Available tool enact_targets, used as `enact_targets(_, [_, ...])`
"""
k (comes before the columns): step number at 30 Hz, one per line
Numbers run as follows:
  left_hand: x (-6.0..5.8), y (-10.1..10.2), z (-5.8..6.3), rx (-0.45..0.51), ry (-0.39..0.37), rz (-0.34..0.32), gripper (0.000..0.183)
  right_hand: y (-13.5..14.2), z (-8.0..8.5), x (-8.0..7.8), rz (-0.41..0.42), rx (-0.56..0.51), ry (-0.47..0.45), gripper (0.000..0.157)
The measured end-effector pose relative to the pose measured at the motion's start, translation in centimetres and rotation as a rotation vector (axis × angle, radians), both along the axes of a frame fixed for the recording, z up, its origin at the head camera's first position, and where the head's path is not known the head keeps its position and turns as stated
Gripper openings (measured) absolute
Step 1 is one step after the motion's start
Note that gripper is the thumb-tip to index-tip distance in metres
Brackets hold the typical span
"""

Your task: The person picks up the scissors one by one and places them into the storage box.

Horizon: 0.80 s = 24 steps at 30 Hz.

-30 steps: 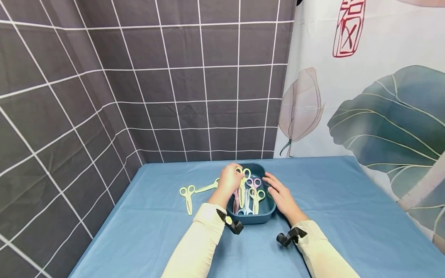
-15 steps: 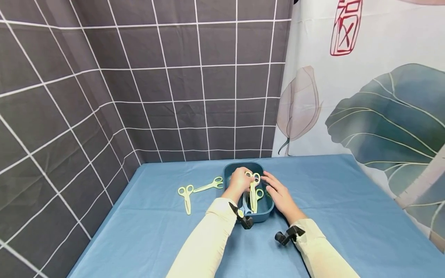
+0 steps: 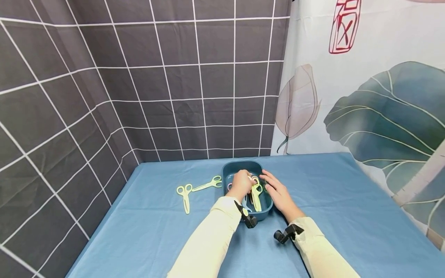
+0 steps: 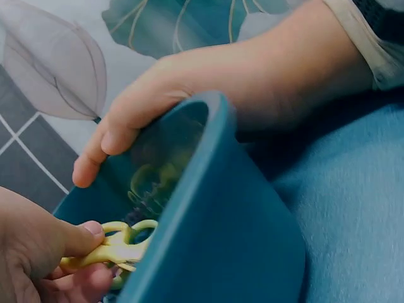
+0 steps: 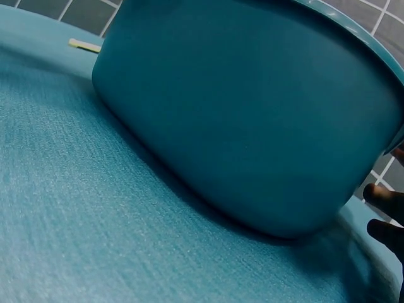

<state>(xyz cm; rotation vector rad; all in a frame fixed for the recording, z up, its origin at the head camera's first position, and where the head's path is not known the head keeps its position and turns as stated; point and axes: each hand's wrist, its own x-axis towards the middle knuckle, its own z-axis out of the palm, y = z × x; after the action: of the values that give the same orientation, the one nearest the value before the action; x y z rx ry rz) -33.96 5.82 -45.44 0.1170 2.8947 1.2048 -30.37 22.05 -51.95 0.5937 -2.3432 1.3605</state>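
Note:
Inside the dark teal bin (image 3: 240, 165), my left hand (image 3: 241, 184) pinches a pair of yellow scissors (image 4: 101, 255) near its handles, between thumb and fingers. Another pair of yellow-green scissors (image 3: 256, 199) lies just below, in the near part of the bin. A light blue pair (image 3: 246, 205) and a pink handle loop (image 3: 230, 186) show partly beside my left hand; other contents are hidden. My right hand (image 3: 281, 196) rests against the bin's right rim, its fingers extended forward along it. In the right wrist view its dark fingertips (image 5: 386, 199) appear beside the bin wall (image 5: 240, 126).
Two pairs of yellow-green scissors, one pointing toward me (image 3: 185, 199) and one lying sideways (image 3: 208, 184), are on the blue tablecloth (image 3: 139, 235) left of the bin. Dark grid-patterned cloth (image 3: 180, 85) and a white printed curtain (image 3: 309, 127) stand behind the table.
My left hand has moved right across the bin with the yellow scissors, and their handles have come down near the other pair. My right hand stays at the rim.

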Motion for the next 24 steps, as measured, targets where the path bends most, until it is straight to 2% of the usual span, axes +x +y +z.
enact_targets(4, [-0.2,-0.1,-0.4,-0.175,0.101,-0.056,0.025,0.1,0.1,-0.1,0.000,-0.005,-0.006,0.039])
enact_targets(8, [0.0,-0.2,-0.4,-0.214,0.125,-0.077,0.023,0.0,0.0,-0.1,0.001,0.000,-0.003,0.039])
enact_targets(14, [0.6,-0.6,0.1,-0.216,0.134,-0.063,0.020,-0.1,-0.2,-0.2,-0.001,0.009,-0.010,0.039])
enact_targets(19, [1.0,-2.0,1.4,-0.186,0.216,-0.045,0.021,-0.1,-0.1,-0.2,0.001,-0.010,-0.011,0.039])
enact_targets(24, [1.8,-4.9,3.1,-0.074,0.334,-0.011,0.021,0.0,0.0,-0.1,0.000,0.001,-0.014,0.040])
